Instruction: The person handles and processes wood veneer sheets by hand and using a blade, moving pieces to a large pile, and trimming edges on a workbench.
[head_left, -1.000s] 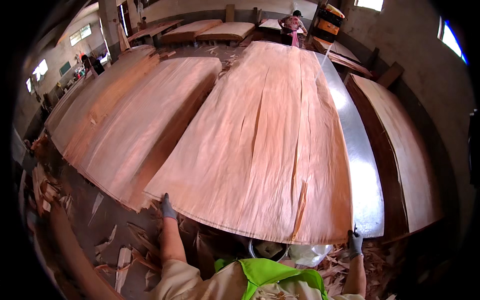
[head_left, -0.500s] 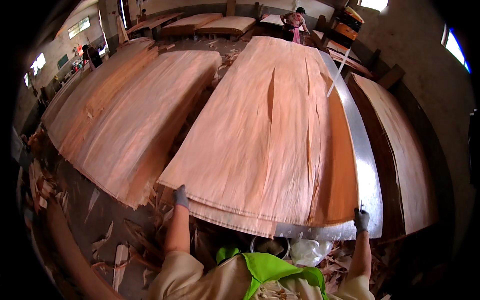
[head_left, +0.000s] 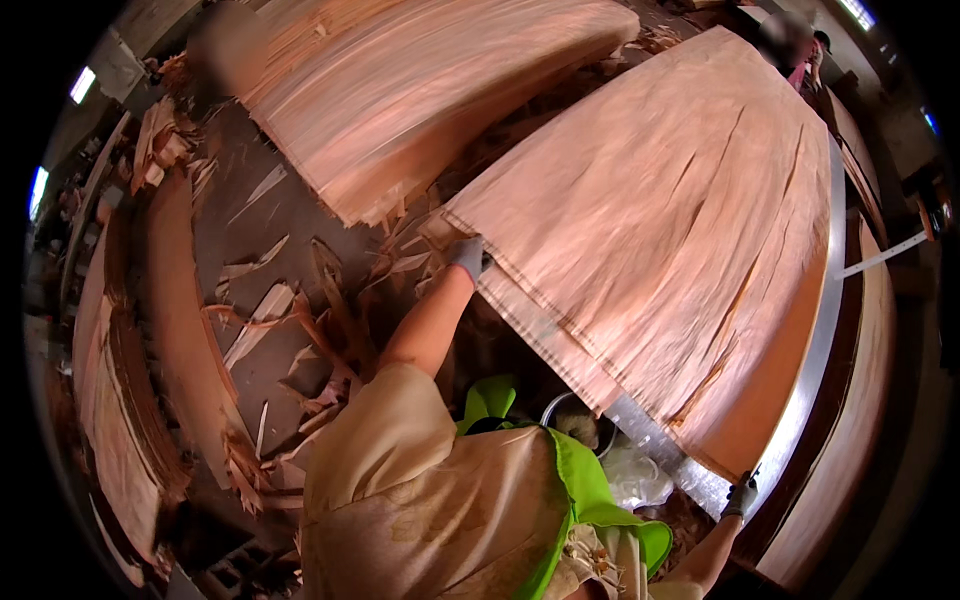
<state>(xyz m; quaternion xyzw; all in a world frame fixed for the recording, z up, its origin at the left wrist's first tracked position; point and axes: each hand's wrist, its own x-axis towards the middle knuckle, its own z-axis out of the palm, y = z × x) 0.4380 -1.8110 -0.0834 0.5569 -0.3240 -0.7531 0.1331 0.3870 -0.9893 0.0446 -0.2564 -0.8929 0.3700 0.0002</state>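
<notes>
A large pale pink-brown wood veneer sheet (head_left: pixel 650 200) lies over other sheets on a metal-topped table (head_left: pixel 700 480), with dark lengthwise splits toward its right side. My left hand (head_left: pixel 466 258), in a grey glove, is closed at the near left edge of the sheets; its fingertips are partly hidden. By the table's near right corner is my right hand (head_left: pixel 740 497), also gloved, closed round a small dark tool (head_left: pixel 754 473) whose kind I cannot make out. A darker orange-brown sheet (head_left: pixel 775 400) shows along the right side beneath the top one.
To the left stands another veneer stack (head_left: pixel 430 100). Torn veneer scraps (head_left: pixel 262 320) litter the floor. Below the table's near edge are a round container (head_left: pixel 575 420) and a clear plastic bag (head_left: pixel 635 475). More veneer (head_left: pixel 850 430) lies at right. A person (head_left: pixel 815 60) is at the far right.
My view has swung left and tilted, so the table now appears farther right and slanted. Both hands stay near the same table edges; the right still holds the small dark tool.
</notes>
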